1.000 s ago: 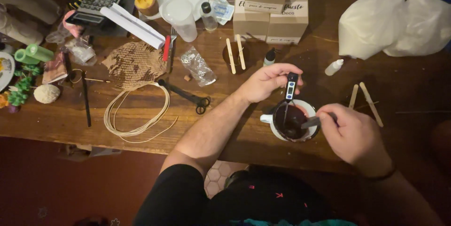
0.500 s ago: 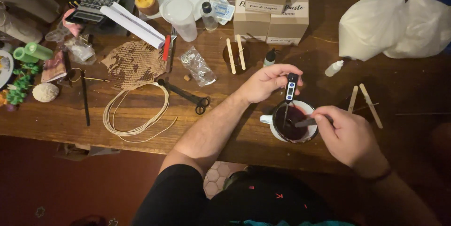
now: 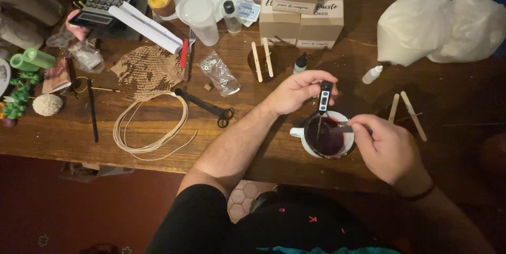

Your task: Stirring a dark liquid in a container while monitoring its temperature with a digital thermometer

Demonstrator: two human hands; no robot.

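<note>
A white mug (image 3: 308, 146) holding dark red liquid stands near the front edge of the wooden table (image 3: 458, 101). My left hand (image 3: 298, 91) pinches a slim black probe thermometer (image 3: 325, 97) whose metal tip dips into the liquid. My right hand (image 3: 387, 148) sits at the mug's right side and grips a thin stirring stick (image 3: 342, 128) that reaches into the liquid.
Black scissors (image 3: 208, 107) and a coil of pale cord (image 3: 153, 125) lie to the left. Behind stand cardboard boxes (image 3: 301, 8), a glass jar with two wooden sticks (image 3: 262, 60), small dropper bottles (image 3: 372, 74), a white plastic bag (image 3: 437, 22), a calculator (image 3: 103, 2) and more sticks (image 3: 406, 109).
My right hand has shifted slightly around the mug with the stick in the liquid. My left hand keeps the thermometer in the same place.
</note>
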